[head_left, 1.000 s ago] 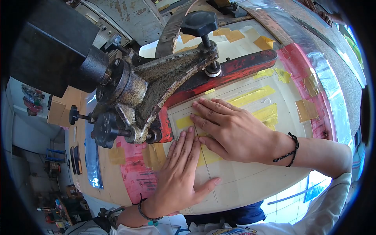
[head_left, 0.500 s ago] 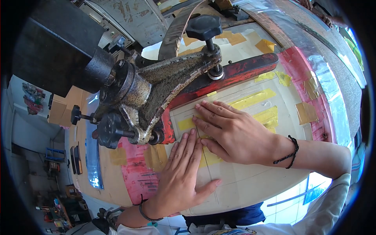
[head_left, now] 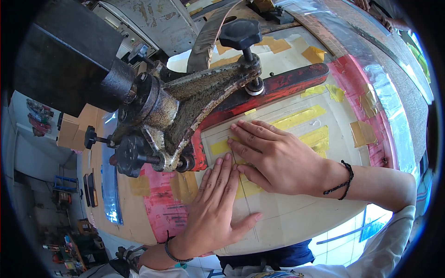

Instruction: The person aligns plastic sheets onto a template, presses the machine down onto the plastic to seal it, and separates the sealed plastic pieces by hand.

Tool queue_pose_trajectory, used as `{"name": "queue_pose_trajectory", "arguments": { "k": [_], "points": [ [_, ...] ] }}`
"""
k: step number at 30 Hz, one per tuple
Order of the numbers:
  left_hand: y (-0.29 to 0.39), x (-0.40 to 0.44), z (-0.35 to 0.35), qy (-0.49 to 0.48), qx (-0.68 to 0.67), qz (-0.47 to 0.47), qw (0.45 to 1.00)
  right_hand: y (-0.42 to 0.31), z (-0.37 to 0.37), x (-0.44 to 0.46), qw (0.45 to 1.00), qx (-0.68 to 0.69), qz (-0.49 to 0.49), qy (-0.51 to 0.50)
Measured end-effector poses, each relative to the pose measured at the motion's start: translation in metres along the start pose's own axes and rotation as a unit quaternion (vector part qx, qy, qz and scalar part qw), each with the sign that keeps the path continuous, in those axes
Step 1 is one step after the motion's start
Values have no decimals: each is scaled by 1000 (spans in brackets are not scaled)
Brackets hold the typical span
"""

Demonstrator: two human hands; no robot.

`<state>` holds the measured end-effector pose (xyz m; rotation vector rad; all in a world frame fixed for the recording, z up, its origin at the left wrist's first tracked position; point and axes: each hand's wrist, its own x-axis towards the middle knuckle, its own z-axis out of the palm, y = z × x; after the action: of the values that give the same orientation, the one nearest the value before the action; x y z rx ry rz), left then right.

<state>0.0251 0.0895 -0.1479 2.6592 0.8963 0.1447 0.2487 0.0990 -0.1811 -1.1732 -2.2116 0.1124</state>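
Observation:
My left hand (head_left: 213, 208) lies flat on a pale board (head_left: 287, 222) marked with thin pencil lines, its thumb spread out to the side. Beside it my right hand (head_left: 278, 160) rests palm down on the same board, over part of the yellow tape (head_left: 301, 117). The fingertips of both hands are close together. Just beyond them stands a red and black L-shaped frame (head_left: 264, 95), fixed to a worn metal machine arm (head_left: 199, 92) with black knobs (head_left: 240, 34). Neither hand holds anything.
Pink sheeting (head_left: 164, 199) runs under the board at the left, and more pink (head_left: 357, 88) with clear plastic lies at the right. A grey cabinet (head_left: 162, 23) stands behind the machine. Part of another person's hand (head_left: 387, 22) shows at the top right.
Since the first frame, the machine arm and its frame have shifted slightly right in view. Both hands keep nearly the same place and pose on the board.

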Motion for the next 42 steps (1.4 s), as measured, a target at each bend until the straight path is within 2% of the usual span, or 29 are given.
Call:
{"name": "queue_pose_trajectory", "arguments": {
  "k": [42],
  "points": [
    [-1, 1, 1, 9, -8, 1, 1000, -3, 0, 0, 999, -17, 23, -17]
  ]
}}
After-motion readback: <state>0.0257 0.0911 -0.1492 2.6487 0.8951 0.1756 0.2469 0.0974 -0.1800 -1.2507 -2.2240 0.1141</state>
